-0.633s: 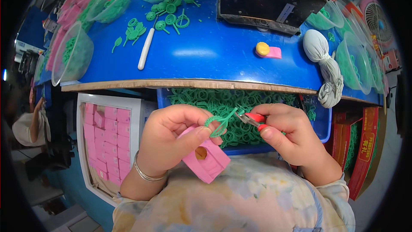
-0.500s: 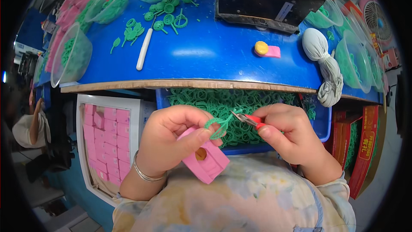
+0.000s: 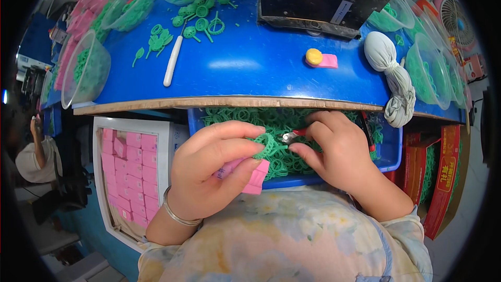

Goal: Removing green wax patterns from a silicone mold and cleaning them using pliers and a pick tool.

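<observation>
My left hand (image 3: 203, 169) pinches a green ring (image 3: 268, 147) with a short stem between thumb and fingertips. A pink rubber mould (image 3: 254, 178) is held in the same hand, partly hidden behind the thumb. My right hand (image 3: 342, 149) grips small red-handled cutting pliers (image 3: 288, 137). Their metal tip is close beside the ring; whether it touches cannot be told. Below both hands sits a blue tray (image 3: 297, 181) heaped with similar green rings (image 3: 292, 164).
The blue tabletop (image 3: 229, 81) carries a white-handled tool (image 3: 173, 61), loose green pieces (image 3: 159, 42), a black machine (image 3: 318, 0), a pink piece with a yellow cap (image 3: 321, 59) and a tied grey cloth bundle (image 3: 389, 73). Pink blocks (image 3: 133, 172) fill a white-framed box at left.
My left hand has turned over and the pink mould has swung up beneath the fingers. The ring and the plier tip have come closer to each other's level. My right hand has moved slightly up and left.
</observation>
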The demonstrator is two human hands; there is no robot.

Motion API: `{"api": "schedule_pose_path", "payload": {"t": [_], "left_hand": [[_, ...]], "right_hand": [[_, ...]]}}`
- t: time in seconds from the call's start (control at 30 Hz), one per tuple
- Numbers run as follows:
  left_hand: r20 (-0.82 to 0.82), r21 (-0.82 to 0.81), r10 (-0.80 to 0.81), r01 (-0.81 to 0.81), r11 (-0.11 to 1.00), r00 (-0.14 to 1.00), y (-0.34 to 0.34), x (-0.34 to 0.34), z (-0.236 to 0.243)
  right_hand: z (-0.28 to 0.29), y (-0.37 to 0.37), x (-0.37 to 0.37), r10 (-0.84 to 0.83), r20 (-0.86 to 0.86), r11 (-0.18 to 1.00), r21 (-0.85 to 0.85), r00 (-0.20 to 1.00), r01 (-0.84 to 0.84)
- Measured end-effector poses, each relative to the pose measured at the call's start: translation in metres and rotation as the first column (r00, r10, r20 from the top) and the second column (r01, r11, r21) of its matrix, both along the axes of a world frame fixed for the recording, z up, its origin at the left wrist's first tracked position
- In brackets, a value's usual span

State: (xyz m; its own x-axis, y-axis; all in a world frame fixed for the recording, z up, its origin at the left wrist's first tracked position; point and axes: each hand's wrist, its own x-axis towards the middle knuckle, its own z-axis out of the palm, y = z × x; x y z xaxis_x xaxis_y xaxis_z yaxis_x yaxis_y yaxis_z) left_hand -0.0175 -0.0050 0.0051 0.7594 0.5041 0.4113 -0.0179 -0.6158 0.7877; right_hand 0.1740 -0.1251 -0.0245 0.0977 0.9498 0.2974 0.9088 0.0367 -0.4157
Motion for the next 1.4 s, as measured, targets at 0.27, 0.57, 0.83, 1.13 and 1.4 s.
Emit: {"api": "schedule_pose_path", "payload": {"t": [0.27, 0.57, 0.83, 1.13, 1.4], "left_hand": [[-0.014, -0.057, -0.002, 0.001, 0.998, 1.000, -0.009, 0.002, -0.003], [0.005, 0.009, -0.027, 0.027, 1.000, 1.000, -0.006, 0.009, -0.007], [0.243, -0.970, 0.279, 0.230, 0.078, 0.929, -0.001, -0.004, -0.025], [0.073, -0.948, -0.240, 0.142, 0.284, 0.968, -0.006, -0.010, -0.049], [0.130, -0.967, -0.083, 0.144, 0.209, 0.988, -0.005, -0.005, -0.038]], "right_hand": [[0.026, 0.014, -0.015, 0.274, -0.312, 0.940, 0.287, 0.910, -0.184], [0.024, 0.015, -0.019, 0.279, -0.098, 0.871, 0.445, 0.955, -0.209], [0.068, -0.006, 0.067, -0.164, -0.214, 0.759, 0.596, 0.963, 0.262], [0.135, -0.039, 0.327, -0.878, -0.122, 0.428, 0.232, 0.462, 0.874], [0.130, 0.011, 0.214, -0.560, -0.241, 0.693, 0.389, 0.793, 0.607]]}}
